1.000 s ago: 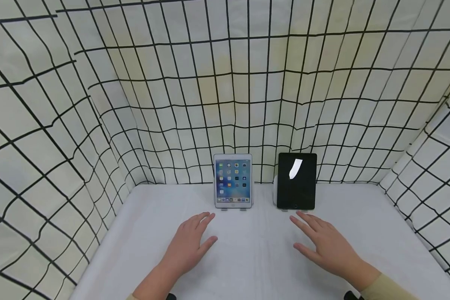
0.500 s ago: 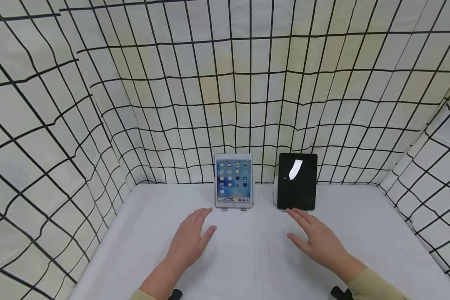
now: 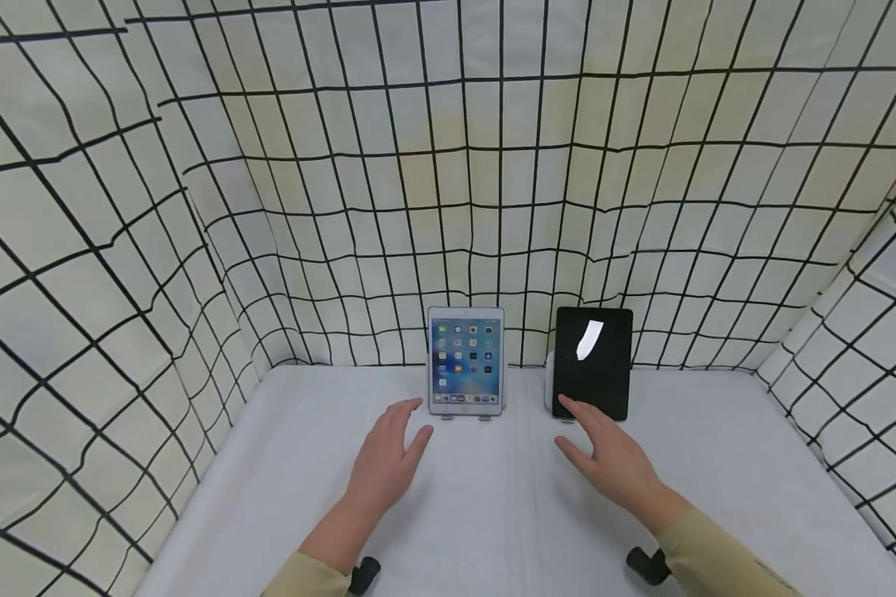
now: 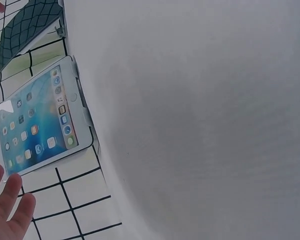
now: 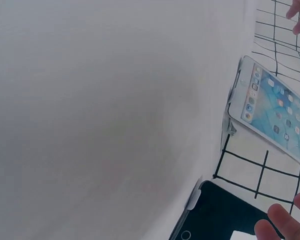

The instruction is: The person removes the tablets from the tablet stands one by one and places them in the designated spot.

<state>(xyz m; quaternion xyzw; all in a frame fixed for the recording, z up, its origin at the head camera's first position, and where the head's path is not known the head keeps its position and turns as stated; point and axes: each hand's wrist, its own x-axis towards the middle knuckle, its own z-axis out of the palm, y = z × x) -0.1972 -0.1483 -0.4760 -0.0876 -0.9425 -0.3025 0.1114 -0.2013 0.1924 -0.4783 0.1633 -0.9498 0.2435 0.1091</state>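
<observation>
A white-framed tablet (image 3: 466, 361) stands upright at the back of the table, its lit screen showing rows of app icons. To its right is a black tablet (image 3: 593, 356) with a dark screen and a bright reflection. My left hand (image 3: 385, 456) hovers in front and to the left of the white tablet, fingers spread, holding nothing. My right hand (image 3: 611, 454) reaches toward the black tablet, its fingertips overlapping the lower left of the screen in the head view. In the right wrist view, loosely bent fingers (image 5: 285, 222) show over the black tablet's edge.
Small stands prop both tablets; a stand foot (image 3: 485, 417) shows under the white one. White cloth with a black grid (image 3: 523, 182) walls the back and both sides. A white sheet (image 3: 485, 514) covers the table. Black wrist straps (image 3: 648, 565) sit below the hands.
Both hands have moved forward toward the tablets. The right hand has also shifted left, so its fingertips now overlap the black tablet's lower edge. Both tablets stay in place.
</observation>
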